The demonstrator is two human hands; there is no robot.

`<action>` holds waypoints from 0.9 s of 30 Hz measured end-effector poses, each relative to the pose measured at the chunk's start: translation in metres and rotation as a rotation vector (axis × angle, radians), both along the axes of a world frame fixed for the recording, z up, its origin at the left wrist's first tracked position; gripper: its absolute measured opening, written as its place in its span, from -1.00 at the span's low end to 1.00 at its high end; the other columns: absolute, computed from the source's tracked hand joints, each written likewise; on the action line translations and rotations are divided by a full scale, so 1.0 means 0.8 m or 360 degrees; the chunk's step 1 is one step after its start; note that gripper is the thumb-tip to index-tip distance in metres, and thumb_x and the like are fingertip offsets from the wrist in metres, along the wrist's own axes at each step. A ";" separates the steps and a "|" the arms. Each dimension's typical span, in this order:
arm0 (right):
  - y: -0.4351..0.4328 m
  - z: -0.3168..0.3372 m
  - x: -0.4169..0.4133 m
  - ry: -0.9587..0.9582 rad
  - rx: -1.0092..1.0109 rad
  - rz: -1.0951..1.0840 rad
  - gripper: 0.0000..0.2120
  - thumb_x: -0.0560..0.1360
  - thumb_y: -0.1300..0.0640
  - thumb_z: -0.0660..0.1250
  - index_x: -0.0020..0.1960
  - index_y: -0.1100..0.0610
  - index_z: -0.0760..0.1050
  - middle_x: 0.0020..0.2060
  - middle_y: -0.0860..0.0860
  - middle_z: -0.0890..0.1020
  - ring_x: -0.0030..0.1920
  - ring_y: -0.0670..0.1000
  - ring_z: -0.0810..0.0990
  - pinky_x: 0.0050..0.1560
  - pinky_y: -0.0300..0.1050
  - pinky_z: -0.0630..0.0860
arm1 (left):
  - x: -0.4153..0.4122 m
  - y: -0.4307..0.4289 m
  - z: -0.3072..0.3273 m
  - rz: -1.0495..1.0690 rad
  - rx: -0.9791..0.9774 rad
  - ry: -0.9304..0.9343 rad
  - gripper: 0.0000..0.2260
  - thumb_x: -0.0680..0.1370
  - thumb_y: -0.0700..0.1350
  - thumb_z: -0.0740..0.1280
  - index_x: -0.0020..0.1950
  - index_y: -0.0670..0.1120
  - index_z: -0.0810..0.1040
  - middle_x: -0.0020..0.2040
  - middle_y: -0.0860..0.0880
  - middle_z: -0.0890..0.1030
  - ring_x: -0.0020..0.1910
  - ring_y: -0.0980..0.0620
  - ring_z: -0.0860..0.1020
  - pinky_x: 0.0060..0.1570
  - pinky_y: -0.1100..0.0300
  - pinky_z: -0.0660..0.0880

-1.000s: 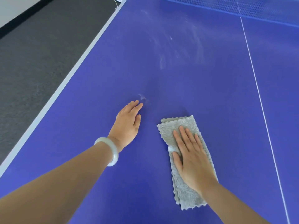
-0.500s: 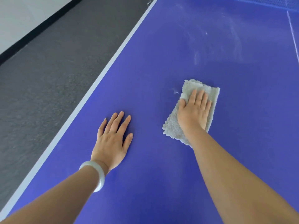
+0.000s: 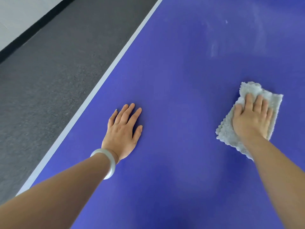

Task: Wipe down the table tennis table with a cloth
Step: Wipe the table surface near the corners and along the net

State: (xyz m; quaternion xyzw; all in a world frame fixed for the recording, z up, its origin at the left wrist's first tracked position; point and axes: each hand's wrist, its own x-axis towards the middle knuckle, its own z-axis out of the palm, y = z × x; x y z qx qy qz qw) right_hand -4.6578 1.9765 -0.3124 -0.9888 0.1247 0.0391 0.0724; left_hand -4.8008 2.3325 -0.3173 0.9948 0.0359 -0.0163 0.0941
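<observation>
Right hand (image 3: 252,119): pressing cloth (image 3: 228,129) onto table (image 3: 181,88), fingers straight, together.
Left hand (image 3: 123,131): resting flat, fingers slightly apart.

Single view, from a wide-angle camera worn on the person's head. It faces forward and steeply down onto the blue table tennis table (image 3: 181,76), close above its surface. The left forearm (image 3: 57,189) and right forearm (image 3: 280,179) enter from the bottom corners of the frame. The table's white side line (image 3: 99,83) runs diagonally from lower left to top centre; grey floor (image 3: 49,71) and a wall (image 3: 16,12) occupy the upper left.
</observation>
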 end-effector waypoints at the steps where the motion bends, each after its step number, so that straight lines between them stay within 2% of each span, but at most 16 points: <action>1: 0.030 0.001 0.011 -0.0004 0.0019 -0.0046 -0.39 0.64 -0.14 -0.17 0.63 0.06 -0.10 0.61 0.12 -0.08 0.60 0.13 -0.14 0.57 0.14 -0.19 | 0.000 0.000 0.000 0.0000 -0.0002 0.0003 -0.45 0.63 0.16 -0.09 0.60 0.03 0.17 0.61 0.01 0.15 0.60 -0.01 0.05 0.56 0.03 -0.13; 3: 0.103 0.000 0.009 -0.0039 0.0098 0.0208 -0.41 0.66 -0.10 -0.14 0.63 0.08 -0.10 0.61 0.13 -0.11 0.60 0.13 -0.16 0.57 0.14 -0.20 | 0.000 -0.001 0.002 -0.0008 -0.0004 0.0001 -0.45 0.63 0.17 -0.09 0.60 0.03 0.16 0.61 0.01 0.14 0.60 0.02 0.03 0.57 0.02 -0.11; 6: 0.204 -0.007 -0.069 -0.0127 0.0154 0.0990 -0.44 0.68 -0.09 -0.09 0.63 0.07 -0.02 0.61 0.12 -0.05 0.61 0.12 -0.11 0.58 0.13 -0.16 | -0.001 -0.002 0.003 -0.0012 -0.0020 -0.0005 -0.44 0.63 0.17 -0.10 0.60 0.02 0.18 0.61 0.02 0.13 0.60 0.04 0.01 0.56 0.06 -0.14; 8: 0.208 -0.013 -0.148 -0.0138 0.0139 0.1363 -0.46 0.69 -0.09 -0.08 0.62 0.09 0.04 0.61 0.10 0.01 0.61 0.09 -0.08 0.58 0.13 -0.06 | -0.001 -0.002 0.002 -0.0011 -0.0029 -0.0010 -0.46 0.64 0.15 -0.07 0.59 -0.01 0.21 0.61 0.00 0.14 0.60 0.03 0.02 0.56 0.05 -0.14; 9: 0.186 -0.016 -0.175 -0.0138 0.0157 0.1435 -0.47 0.70 -0.08 -0.08 0.62 0.09 0.06 0.61 0.09 0.03 0.61 0.08 -0.06 0.58 0.13 -0.03 | -0.001 -0.002 0.002 -0.0008 -0.0027 -0.0012 -0.47 0.64 0.14 -0.05 0.59 0.00 0.21 0.61 0.00 0.14 0.60 0.02 0.03 0.56 0.05 -0.13; 12: 0.079 -0.018 -0.190 -0.0075 0.0062 0.1251 -0.46 0.70 -0.11 -0.10 0.62 0.04 0.03 0.62 0.04 0.02 0.61 0.04 -0.06 0.58 0.12 0.01 | 0.001 -0.003 -0.001 -0.0002 -0.0031 -0.0033 -0.47 0.63 0.12 -0.02 0.59 0.00 0.20 0.60 -0.03 0.17 0.59 -0.02 0.06 0.56 0.00 -0.09; 15: -0.013 -0.010 -0.138 -0.0026 -0.0062 0.0631 -0.42 0.65 -0.14 -0.19 0.63 0.00 -0.08 0.62 0.03 -0.04 0.61 0.03 -0.11 0.59 0.08 -0.11 | 0.000 -0.004 -0.002 -0.0003 -0.0025 -0.0043 -0.46 0.63 0.13 -0.04 0.58 -0.01 0.21 0.59 -0.05 0.19 0.59 -0.05 0.08 0.56 -0.03 -0.07; 17: -0.021 -0.006 -0.107 0.0001 -0.0016 0.0187 -0.42 0.65 -0.13 -0.19 0.63 0.02 -0.12 0.62 0.06 -0.09 0.61 0.06 -0.14 0.58 0.09 -0.16 | 0.000 -0.002 -0.003 -0.0004 -0.0019 -0.0047 -0.46 0.62 0.13 -0.04 0.58 -0.01 0.22 0.58 -0.05 0.19 0.58 -0.06 0.08 0.56 -0.03 -0.07; 19: 0.019 -0.005 -0.105 -0.0011 0.0037 0.0002 -0.40 0.66 -0.11 -0.16 0.63 0.07 -0.16 0.61 0.09 -0.15 0.60 0.09 -0.20 0.58 0.11 -0.18 | 0.001 -0.001 -0.005 -0.0008 -0.0020 -0.0052 -0.46 0.62 0.13 -0.03 0.58 -0.01 0.22 0.59 -0.05 0.18 0.58 -0.06 0.07 0.56 -0.03 -0.07; 21: 0.081 -0.009 -0.142 -0.0075 0.0068 0.0292 -0.41 0.67 -0.10 -0.15 0.63 0.10 -0.14 0.61 0.12 -0.13 0.60 0.10 -0.20 0.58 0.13 -0.15 | 0.001 -0.001 -0.005 -0.0017 -0.0029 -0.0063 -0.46 0.62 0.13 -0.03 0.58 -0.01 0.22 0.59 -0.05 0.18 0.58 -0.05 0.07 0.56 -0.03 -0.07; 23: 0.115 -0.013 -0.209 -0.0068 0.0059 0.0902 -0.44 0.69 -0.09 -0.10 0.63 0.10 -0.02 0.62 0.10 -0.04 0.61 0.07 -0.13 0.58 0.12 -0.07 | 0.001 0.000 -0.003 -0.0027 -0.0046 -0.0073 -0.46 0.63 0.13 -0.03 0.58 0.00 0.21 0.59 -0.05 0.17 0.58 -0.06 0.07 0.56 -0.02 -0.08; 24: 0.103 -0.013 -0.235 -0.0078 0.0039 0.1086 -0.45 0.69 -0.09 -0.09 0.63 0.08 0.01 0.62 0.07 0.00 0.61 0.04 -0.10 0.59 0.10 -0.06 | 0.001 0.000 -0.003 -0.0037 -0.0049 -0.0071 -0.46 0.63 0.13 -0.04 0.58 0.00 0.21 0.59 -0.05 0.17 0.58 -0.06 0.07 0.56 -0.02 -0.08; 25: 0.072 -0.013 -0.249 -0.0072 0.0021 0.1111 -0.46 0.69 -0.10 -0.09 0.63 0.05 0.02 0.62 0.03 0.01 0.61 0.02 -0.09 0.59 0.08 -0.06 | 0.000 0.001 -0.004 -0.0045 -0.0049 -0.0065 -0.46 0.63 0.13 -0.04 0.58 0.00 0.21 0.60 -0.05 0.17 0.59 -0.07 0.06 0.56 -0.02 -0.08; 27: -0.019 -0.013 -0.267 -0.0054 -0.0033 0.0748 -0.44 0.66 -0.14 -0.14 0.63 0.00 -0.01 0.62 -0.02 0.00 0.61 -0.02 -0.09 0.59 0.04 -0.10 | -0.001 0.001 -0.003 -0.0047 -0.0046 -0.0058 -0.48 0.64 0.12 -0.02 0.59 -0.01 0.20 0.60 -0.06 0.16 0.59 -0.07 0.06 0.56 -0.02 -0.09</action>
